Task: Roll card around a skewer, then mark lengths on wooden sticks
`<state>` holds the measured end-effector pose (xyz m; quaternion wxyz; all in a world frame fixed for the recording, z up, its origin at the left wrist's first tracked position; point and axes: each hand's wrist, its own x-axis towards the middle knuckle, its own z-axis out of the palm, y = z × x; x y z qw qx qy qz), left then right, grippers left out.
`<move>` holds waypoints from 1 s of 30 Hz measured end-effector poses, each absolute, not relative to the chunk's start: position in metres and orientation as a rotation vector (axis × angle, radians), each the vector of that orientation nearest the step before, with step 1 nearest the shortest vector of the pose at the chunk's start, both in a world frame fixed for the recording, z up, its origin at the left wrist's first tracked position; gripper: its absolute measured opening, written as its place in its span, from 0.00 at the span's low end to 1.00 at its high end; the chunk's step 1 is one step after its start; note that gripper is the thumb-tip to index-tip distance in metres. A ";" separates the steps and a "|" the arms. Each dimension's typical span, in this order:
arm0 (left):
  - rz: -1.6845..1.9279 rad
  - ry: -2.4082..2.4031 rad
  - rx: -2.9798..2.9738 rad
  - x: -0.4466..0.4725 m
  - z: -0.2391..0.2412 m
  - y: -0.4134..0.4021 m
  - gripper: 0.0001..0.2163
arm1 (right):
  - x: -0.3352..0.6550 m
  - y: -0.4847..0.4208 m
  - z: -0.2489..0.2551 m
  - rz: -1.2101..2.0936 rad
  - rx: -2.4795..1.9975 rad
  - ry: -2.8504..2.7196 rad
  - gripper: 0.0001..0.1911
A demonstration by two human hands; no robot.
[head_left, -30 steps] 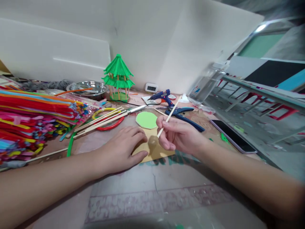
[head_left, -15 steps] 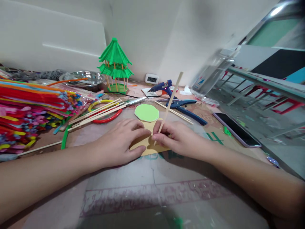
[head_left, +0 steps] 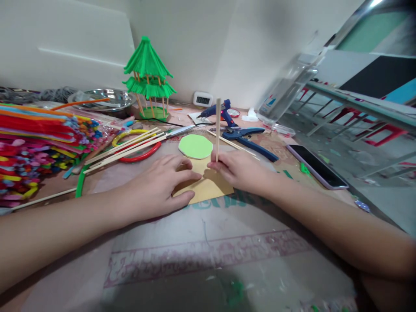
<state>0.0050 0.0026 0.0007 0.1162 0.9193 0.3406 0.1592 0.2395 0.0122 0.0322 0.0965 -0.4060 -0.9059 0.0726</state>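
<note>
My right hand (head_left: pixel 234 169) pinches a thin wooden stick (head_left: pixel 218 125) low down, near the yellow card (head_left: pixel 211 186); the stick stands nearly upright, its lower end hidden by the fingers. Flat on the left part of that card lies my left hand (head_left: pixel 165 186), fingers apart and holding nothing. Just behind the card is a light green octagon (head_left: pixel 196 146). Left of it, several wooden sticks (head_left: pixel 126 149) rest across scissors with red and yellow handles (head_left: pixel 143 157).
At the back stand a green model pavilion (head_left: pixel 148 82), a white digital clock (head_left: pixel 203 99) and a blue glue gun (head_left: pixel 224 113). Blue-handled pliers (head_left: pixel 256 146) and a phone (head_left: pixel 316 167) lie to the right. Colourful pipe cleaners (head_left: pixel 42 134) are heaped at left; a clear plastic container (head_left: pixel 282 95) leans at back right.
The stick in my right hand has turned from a rightward lean to nearly upright. My left hand stays on the card. The whole view has shifted slightly.
</note>
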 end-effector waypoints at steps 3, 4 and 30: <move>0.453 0.985 2.699 0.005 0.000 0.003 0.17 | 0.241 0.013 0.031 0.311 -1.087 -2.709 0.12; 0.455 0.978 2.700 0.005 0.000 0.003 0.17 | 0.240 0.012 0.031 0.350 -1.041 -2.726 0.12; 1.024 0.777 2.678 0.002 -0.002 0.006 0.10 | 0.220 0.016 0.007 1.814 -0.760 -1.366 0.18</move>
